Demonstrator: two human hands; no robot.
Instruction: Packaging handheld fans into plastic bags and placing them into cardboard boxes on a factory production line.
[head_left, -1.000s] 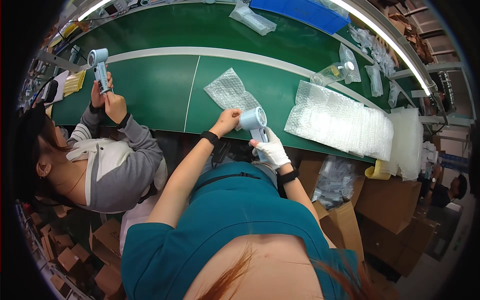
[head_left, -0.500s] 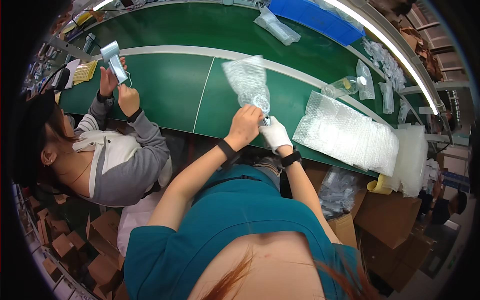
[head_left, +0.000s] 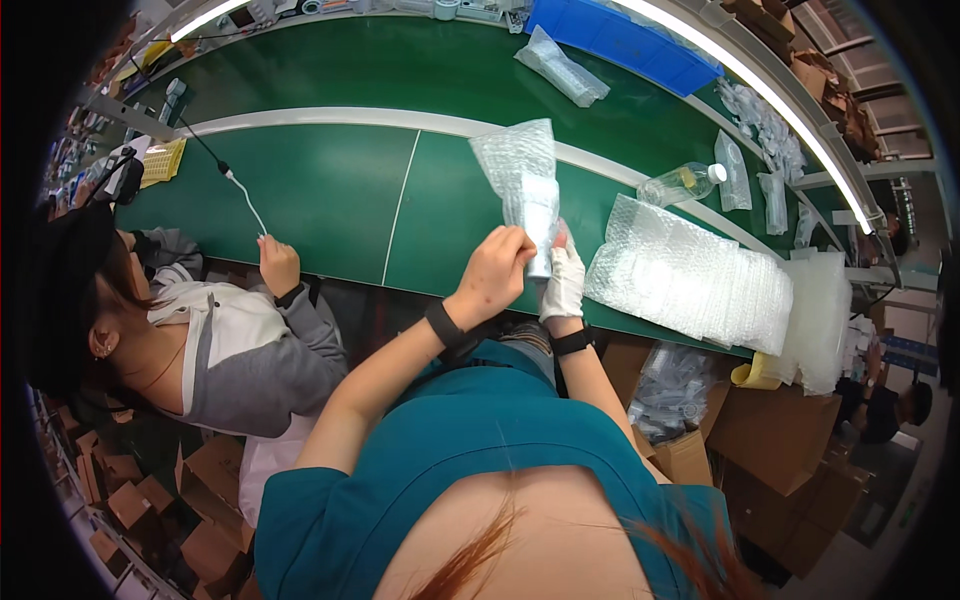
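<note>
Head view, left hand [head_left: 493,272] and right hand [head_left: 564,282] (gloved), fingers clamped on bubble-wrap bag [head_left: 520,175]

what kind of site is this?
Likely a factory packing line: a long green conveyor belt, a stack of bubble-wrap bags beside it, cardboard boxes below. Both hands hold a bubble bag with an item inside.

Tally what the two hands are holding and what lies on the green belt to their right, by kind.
Bubble-wrap bag with a pale blue device inside, held up by the left hand and the gloved right hand: 1
Stack of bubble-wrap bags on the green belt: 1
Clear plastic bottle: 1
Total: 3
</note>
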